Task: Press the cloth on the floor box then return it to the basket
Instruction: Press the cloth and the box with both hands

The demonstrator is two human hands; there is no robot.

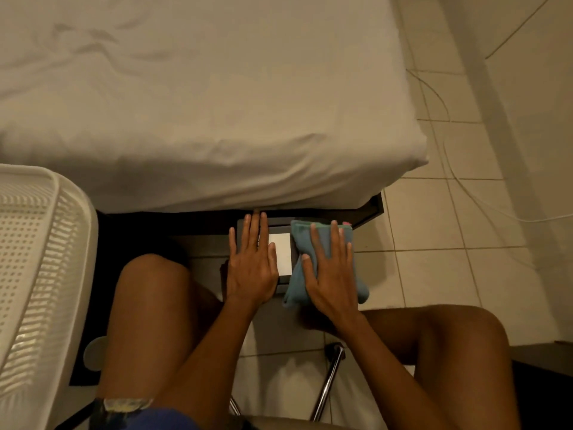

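A folded teal cloth (299, 243) lies on the right half of a dark box (283, 279) on the floor, between my knees and just under the bed's edge. My right hand (330, 268) rests flat on the cloth, fingers spread. My left hand (251, 262) lies flat on the box's left part, fingers straight, holding nothing. A white label (280, 251) on the box shows between the hands. The white perforated plastic basket (40, 274) stands at the left, beside my left knee.
A bed with a beige sheet (201, 103) fills the upper view. Pale floor tiles (449, 228) with a thin white cable (459, 181) lie to the right. Chrome chair legs (333, 377) sit below the box. My bare knees flank the box.
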